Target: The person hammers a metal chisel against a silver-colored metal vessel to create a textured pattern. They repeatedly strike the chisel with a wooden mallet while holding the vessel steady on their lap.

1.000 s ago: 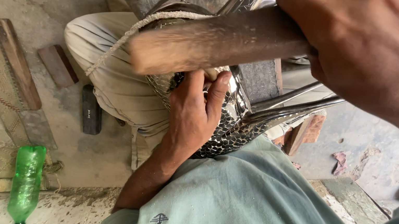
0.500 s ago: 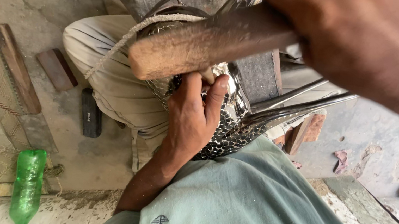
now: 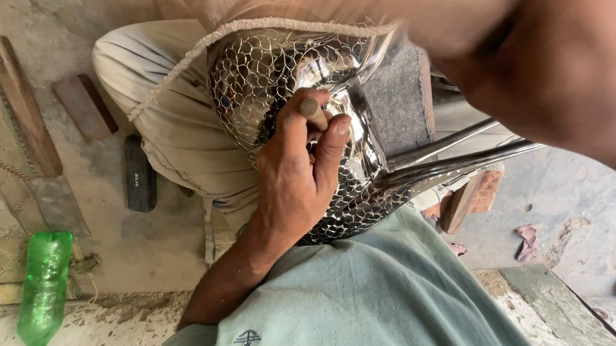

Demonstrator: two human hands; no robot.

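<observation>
Left hand (image 3: 298, 176) pinching short punch (image 3: 314, 112) against shiny patterned vessel (image 3: 273, 82), axis tilted up-right. Right hand (image 3: 584, 68) raised above, blurred; grip impossible to tell.

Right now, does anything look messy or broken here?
Nothing looks broken. A green plastic bottle lies tipped over on the dusty floor. The left hand presses a punch against the shiny dimpled metal vessel.

Right hand (image 3: 583, 76) blurred, cut off
</observation>
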